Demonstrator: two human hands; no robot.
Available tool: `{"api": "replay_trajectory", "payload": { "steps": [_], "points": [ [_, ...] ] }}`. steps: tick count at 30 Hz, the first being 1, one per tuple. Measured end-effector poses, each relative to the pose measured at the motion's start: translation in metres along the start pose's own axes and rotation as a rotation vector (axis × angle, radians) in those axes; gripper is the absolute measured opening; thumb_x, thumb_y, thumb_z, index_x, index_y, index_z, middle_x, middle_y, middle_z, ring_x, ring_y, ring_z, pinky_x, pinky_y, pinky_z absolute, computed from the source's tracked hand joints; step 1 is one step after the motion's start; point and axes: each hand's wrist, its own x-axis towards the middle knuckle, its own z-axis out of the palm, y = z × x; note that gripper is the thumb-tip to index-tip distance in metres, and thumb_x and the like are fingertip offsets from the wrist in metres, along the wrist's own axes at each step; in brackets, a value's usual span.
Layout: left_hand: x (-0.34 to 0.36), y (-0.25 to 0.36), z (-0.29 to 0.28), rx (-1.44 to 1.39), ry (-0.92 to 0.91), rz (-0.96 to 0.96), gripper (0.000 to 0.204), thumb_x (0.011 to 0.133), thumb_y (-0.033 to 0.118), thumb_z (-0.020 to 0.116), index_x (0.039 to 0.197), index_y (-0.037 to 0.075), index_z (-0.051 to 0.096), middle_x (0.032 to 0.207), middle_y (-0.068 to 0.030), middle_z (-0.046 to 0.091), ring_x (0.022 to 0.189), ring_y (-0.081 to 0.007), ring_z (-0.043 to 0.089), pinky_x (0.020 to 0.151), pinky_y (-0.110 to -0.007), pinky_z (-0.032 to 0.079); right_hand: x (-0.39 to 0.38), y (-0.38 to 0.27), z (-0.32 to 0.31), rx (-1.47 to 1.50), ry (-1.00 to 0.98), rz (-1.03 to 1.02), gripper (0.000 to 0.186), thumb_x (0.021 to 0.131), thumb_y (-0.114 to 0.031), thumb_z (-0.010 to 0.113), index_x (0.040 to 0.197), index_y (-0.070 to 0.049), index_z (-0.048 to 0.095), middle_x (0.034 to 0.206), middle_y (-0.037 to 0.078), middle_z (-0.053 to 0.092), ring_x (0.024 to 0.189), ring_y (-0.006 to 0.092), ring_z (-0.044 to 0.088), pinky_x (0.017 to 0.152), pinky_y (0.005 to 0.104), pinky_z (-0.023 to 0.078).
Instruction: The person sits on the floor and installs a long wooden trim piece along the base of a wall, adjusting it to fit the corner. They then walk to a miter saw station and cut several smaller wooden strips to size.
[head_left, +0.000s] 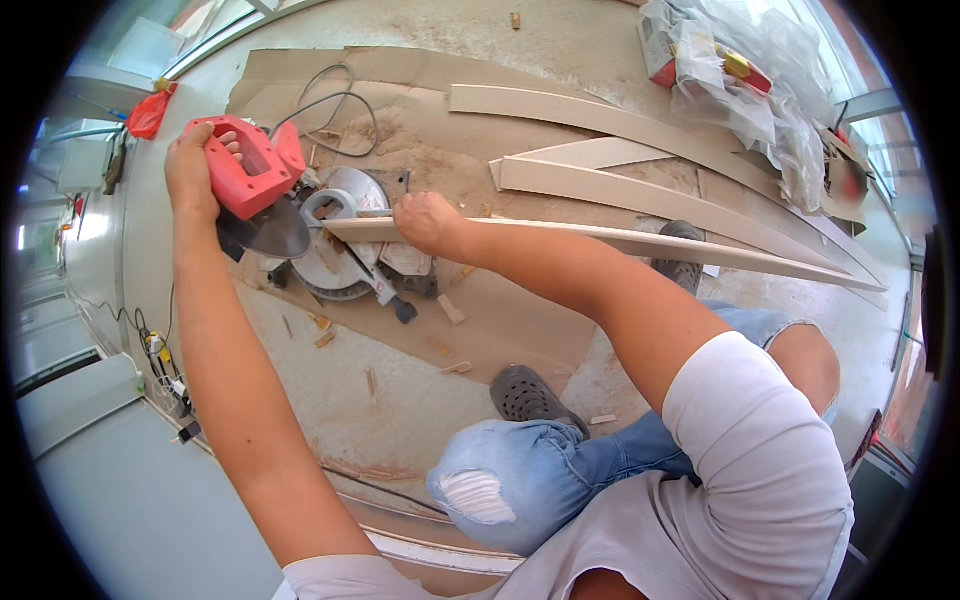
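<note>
Currently left hand is wrapped shut on the red handle of the saw, which sits on cardboard on the floor. Right hand is closed down on a long strip, pinning its end to the saw table beside the blade. Judgement: hold the strip flat, fingers well clear of the blade line, lower the handle steadily. Offcuts lie near. Containers: only clear plastic bags, upper right; a red-and-yellow item shows inside, the rest unclear.
</note>
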Motion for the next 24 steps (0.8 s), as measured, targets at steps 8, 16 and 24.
{"api": "replay_trajectory", "payload": {
  "steps": [8,16,24],
  "points": [
    [0.035,-0.002,-0.02,-0.003,-0.048,-0.078,0.031,0.094,0.019,0.062,0.117,-0.003,0.062,0.096,-0.0145,0.073,0.072,-0.0158,0.069,0.062,-0.027,0.059,-0.096,0.05,-0.018,0.097,-0.227,0.113,0.053,0.075,-0.036,0.078,0.108,0.001,0.058,0.099,0.016,0.067,0.094,0.0314,0.069,0.077,0.0404,0.057],
    [0.04,-0.007,-0.025,-0.002,-0.06,-0.09,0.031,0.095,0.022,0.066,0.118,0.001,0.061,0.098,-0.0132,0.074,0.069,-0.0126,0.068,0.061,-0.024,0.058,-0.114,0.145,-0.071,-0.015,-0.216,0.189,0.053,0.075,-0.036,0.074,0.107,0.003,0.057,0.103,0.02,0.067,0.098,0.0349,0.068,0.082,0.0435,0.057],
    [0.033,0.002,-0.016,0.009,-0.008,-0.088,0.032,0.096,0.023,0.065,0.117,0.0,0.061,0.098,-0.0143,0.074,0.066,-0.0151,0.068,0.061,-0.025,0.059,-0.139,0.284,-0.043,-0.273,0.012,0.405,0.044,0.082,-0.035,0.071,0.106,0.001,0.063,0.111,0.02,0.067,0.104,0.0352,0.066,0.09,0.0438,0.055]
  ]
}}
